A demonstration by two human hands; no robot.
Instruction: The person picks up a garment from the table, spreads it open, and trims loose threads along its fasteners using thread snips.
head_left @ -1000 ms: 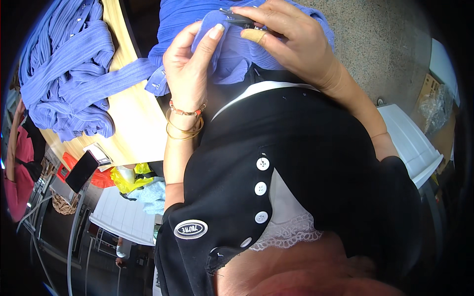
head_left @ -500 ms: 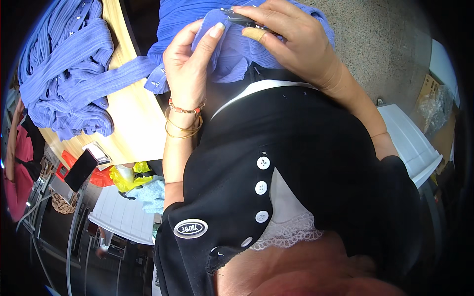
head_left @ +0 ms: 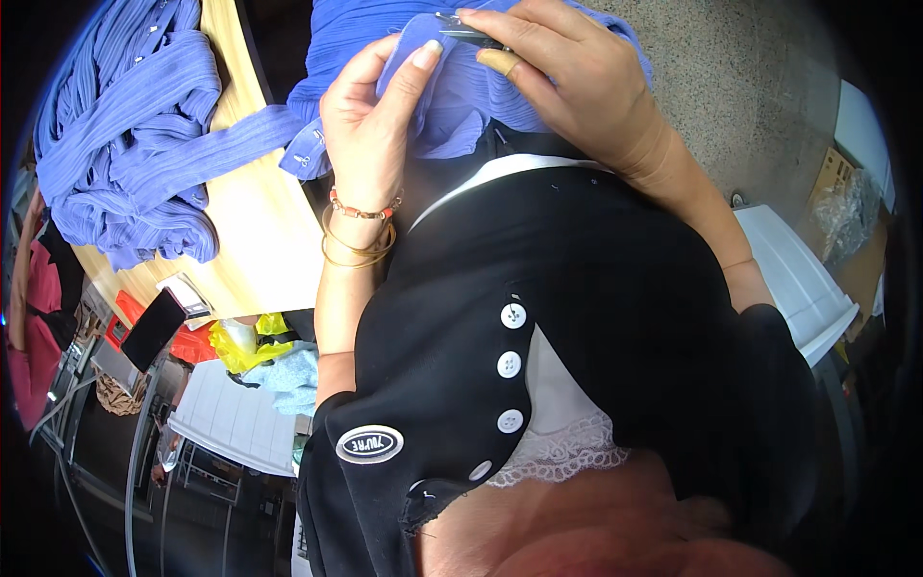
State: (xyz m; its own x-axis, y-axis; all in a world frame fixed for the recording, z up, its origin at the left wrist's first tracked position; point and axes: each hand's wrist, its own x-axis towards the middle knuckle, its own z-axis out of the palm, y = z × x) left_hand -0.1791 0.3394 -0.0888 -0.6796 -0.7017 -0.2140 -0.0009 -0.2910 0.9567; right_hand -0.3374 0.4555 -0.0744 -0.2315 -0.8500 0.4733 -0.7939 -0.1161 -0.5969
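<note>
Thumb and fingers of my left hand (head_left: pixel 370 111) pinch the edge of a blue-violet ribbed garment (head_left: pixel 461 130), which lies across my lap. A sheer-looking band of the cloth stands up above the thumb. In my right hand (head_left: pixel 591 82) is a small pair of dark-handled thread snips (head_left: pixel 471 37), gripped between thumb and fingers. Their metal tips point left, at the upper edge of the pinched cloth. Whether the blades touch it, I cannot tell. A tan wrap covers my right thumb.
A heap of blue-violet ribbed garments (head_left: pixel 135 135) lies on the pale wooden table (head_left: pixel 255 212) at left, beside a dark phone (head_left: pixel 154 330). A yellow bag (head_left: pixel 245 348) and a white bin (head_left: pixel 226 413) are below. Another white bin (head_left: pixel 793 279) stands at right. A person in pink (head_left: pixel 40 332) is far left.
My right hand and the snips have shifted slightly right and up. My left hand keeps its pinch, barely moved. Another person's hand at lower left has moved left.
</note>
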